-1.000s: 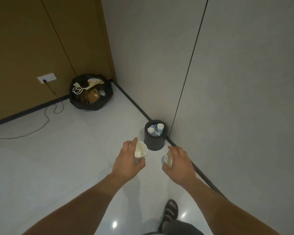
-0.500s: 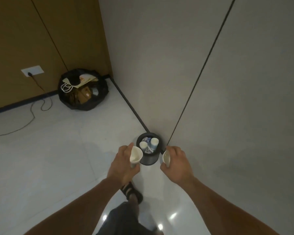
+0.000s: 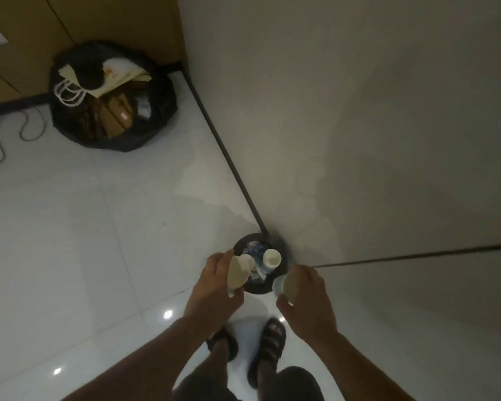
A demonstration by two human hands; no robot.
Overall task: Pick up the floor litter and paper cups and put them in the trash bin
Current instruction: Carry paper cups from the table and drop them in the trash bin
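Dim, murky room light. Small bright glints sit on the glossy floor tiles [image 3: 70,227]; shadow gathers round the trash bin [image 3: 262,289]. Seams on the wall [image 3: 359,96] bow; everything looks slightly soft.

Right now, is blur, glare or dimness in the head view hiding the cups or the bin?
Head view: dim and slightly soft, but the trash bin, left cup and right cup are legible. Head view: small lamp glints sit on the floor, off them. Head view: the wall shows blotchy shadow banding.
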